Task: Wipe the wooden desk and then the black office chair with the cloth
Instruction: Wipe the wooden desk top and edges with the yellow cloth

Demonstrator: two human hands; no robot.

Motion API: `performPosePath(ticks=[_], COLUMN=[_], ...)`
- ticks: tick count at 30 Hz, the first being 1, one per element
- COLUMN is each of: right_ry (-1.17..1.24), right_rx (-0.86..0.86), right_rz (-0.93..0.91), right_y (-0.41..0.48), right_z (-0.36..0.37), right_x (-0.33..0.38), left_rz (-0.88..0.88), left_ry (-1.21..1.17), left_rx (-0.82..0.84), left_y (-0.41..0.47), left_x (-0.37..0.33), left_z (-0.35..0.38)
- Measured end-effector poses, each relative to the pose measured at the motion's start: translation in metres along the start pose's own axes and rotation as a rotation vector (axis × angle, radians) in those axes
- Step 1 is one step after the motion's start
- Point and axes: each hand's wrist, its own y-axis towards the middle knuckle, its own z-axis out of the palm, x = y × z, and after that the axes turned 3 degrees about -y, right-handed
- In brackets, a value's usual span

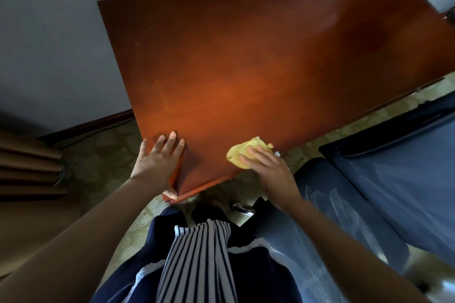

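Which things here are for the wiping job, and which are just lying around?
For the job: yellow cloth, wooden desk, black office chair, right hand pressing the cloth, left hand on the desk.
Just there: brown curtain, patterned carpet.

Right hand [268, 170] lies over the cloth [240, 152], near half of it hidden. Left hand [157, 157] covers part of the desk [246, 56] left edge. Desk far-right corner clipped by the top edge. Chair [406, 179] blurred, cut off right and bottom. Dark item [450, 14] at right edge: too small to tell. White bit [277, 154] beside cloth: unclear. Metal part [242, 208] below desk: partly hidden.
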Motion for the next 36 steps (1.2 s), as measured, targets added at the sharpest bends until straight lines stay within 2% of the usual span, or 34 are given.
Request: performPosePath(ticks=[6, 12, 17, 19, 21, 24, 29, 36], right_ry=[0.038, 0.073, 0.084, 0.045, 0.021, 0.026, 0.035, 0.104], right_rx=[-0.178, -0.135, -0.085, -0.079, -0.09, -0.117, -0.077, 0.002], right_rz=[0.267, 0.522, 0.772, 0.814, 0.776, 0.627, 0.302, -0.241], right_y=[0.014, 0.046, 0.085, 0.096, 0.101, 0.099, 0.085, 0.059], right_z=[-0.028, -0.057, -0.064, -0.059, -0.051, -0.035, -0.01, 0.018], right_x=[-0.079, -0.135, -0.126, -0.106, -0.084, -0.047, 0.021, 0.09], left_rz=[-0.008, -0.008, -0.011, -0.011, -0.005, 0.005, -0.005, -0.133], left_ry=[0.005, 0.013, 0.015, 0.008, -0.009, -0.032, -0.116, -0.414], left_rx=[-0.012, -0.009, 0.0, 0.003, 0.001, -0.008, -0.059, -0.233], left_y=[0.003, 0.002, 0.002, 0.002, 0.001, 0.0, -0.005, -0.021], left_x=[0.0, 0.0, -0.001, -0.001, 0.0, 0.002, 0.009, 0.022], left_z=[0.005, 0.006, 0.003, 0.002, 0.001, 0.002, 0.012, 0.051])
